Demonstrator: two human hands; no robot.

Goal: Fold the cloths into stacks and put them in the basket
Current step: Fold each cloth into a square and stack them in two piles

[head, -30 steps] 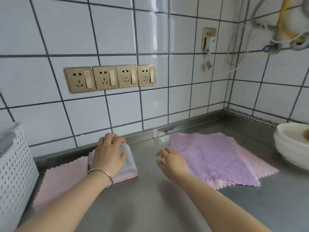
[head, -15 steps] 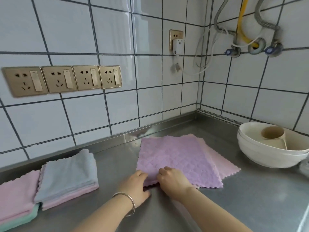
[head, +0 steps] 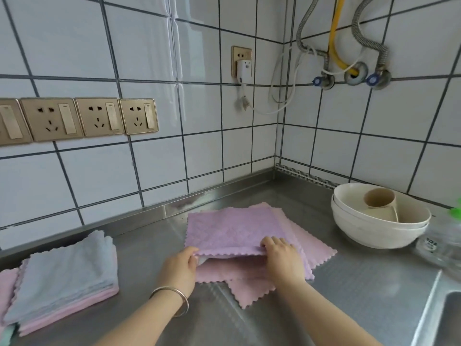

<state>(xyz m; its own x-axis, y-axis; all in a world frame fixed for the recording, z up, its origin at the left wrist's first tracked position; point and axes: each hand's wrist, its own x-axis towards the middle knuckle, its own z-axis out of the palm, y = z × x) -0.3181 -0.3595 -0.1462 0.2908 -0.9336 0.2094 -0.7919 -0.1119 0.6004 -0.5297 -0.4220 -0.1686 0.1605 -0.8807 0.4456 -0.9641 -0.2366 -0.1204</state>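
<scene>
Head camera now looks down at the steel counter [head: 154,255], and half a second on from lying flat at the cloth's near edge, both hands have that edge off the pile. Landmark here is the purple cloth [head: 232,228]: it tops a loose heap of pink cloths [head: 252,290] that fan out toward the person and to the right. To its left, well apart, sits the folded stack [head: 67,278], grey-blue over pink; the basket is out of view. To its right stand the nested white bowls [head: 374,231], near but clear of the heap. The left hand [head: 178,270] pinches the raised scalloped edge between thumb and fingers; the right hand [head: 282,258] curls over the same edge, fingers on top. This reads as the start of a fold away from the person. Bare counter lies between cloth and stack, and behind the cloth up to the wall.
</scene>
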